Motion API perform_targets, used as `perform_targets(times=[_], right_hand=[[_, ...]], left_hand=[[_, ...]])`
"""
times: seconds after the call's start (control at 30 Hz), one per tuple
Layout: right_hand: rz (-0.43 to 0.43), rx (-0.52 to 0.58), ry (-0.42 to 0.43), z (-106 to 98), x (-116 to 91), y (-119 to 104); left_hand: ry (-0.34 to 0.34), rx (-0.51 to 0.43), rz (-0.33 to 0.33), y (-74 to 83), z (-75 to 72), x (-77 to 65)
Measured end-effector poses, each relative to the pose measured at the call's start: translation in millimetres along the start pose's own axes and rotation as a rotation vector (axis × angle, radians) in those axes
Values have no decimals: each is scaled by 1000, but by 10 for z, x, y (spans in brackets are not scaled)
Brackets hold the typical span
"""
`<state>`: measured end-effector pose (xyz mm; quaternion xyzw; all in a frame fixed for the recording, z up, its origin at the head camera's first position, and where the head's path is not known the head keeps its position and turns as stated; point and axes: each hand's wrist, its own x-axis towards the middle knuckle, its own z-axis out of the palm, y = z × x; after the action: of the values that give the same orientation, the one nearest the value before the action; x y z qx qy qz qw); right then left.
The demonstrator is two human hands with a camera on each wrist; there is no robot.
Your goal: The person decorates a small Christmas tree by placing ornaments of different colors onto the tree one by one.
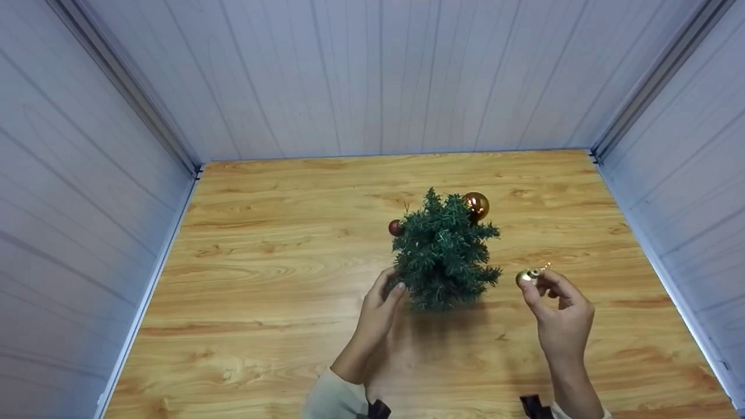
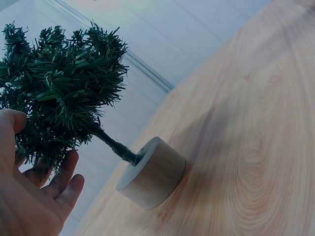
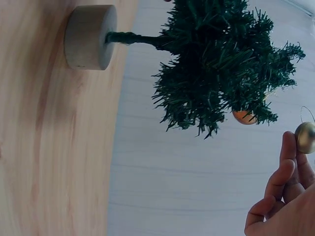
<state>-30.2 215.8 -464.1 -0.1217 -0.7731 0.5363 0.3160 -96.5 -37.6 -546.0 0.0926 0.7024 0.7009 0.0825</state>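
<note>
A small green artificial Christmas tree [image 1: 445, 253] stands on a round wooden base [image 2: 152, 174], joined by a thin green trunk [image 2: 115, 147]. My left hand [image 1: 375, 314] holds its lower left branches, thumb in front and other fingers partly hidden by the needles. To the right of the tree, my right hand [image 1: 564, 320] pinches a small gold Christmas ball [image 1: 526, 278] between thumb and fingertips. A thin hanging loop [image 3: 307, 110] rises from that ball. On the tree, a large orange-gold ball [image 1: 477, 206] shows at the back right and a small red ball [image 1: 396, 227] at the left.
The tree rests on a wood-grain tabletop [image 1: 262, 273]. Pale panelled walls rise behind it [image 1: 361, 75], on the left [image 1: 75, 203] and on the right [image 1: 681, 174]. Dark wrist devices show at the lower edge of the head view.
</note>
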Motion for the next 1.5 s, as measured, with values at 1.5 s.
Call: perform_targets(times=[1.5], right_hand=[[-62, 173, -114, 359, -28, -268]], left_hand=[[-5, -16, -6, 33, -4, -25]])
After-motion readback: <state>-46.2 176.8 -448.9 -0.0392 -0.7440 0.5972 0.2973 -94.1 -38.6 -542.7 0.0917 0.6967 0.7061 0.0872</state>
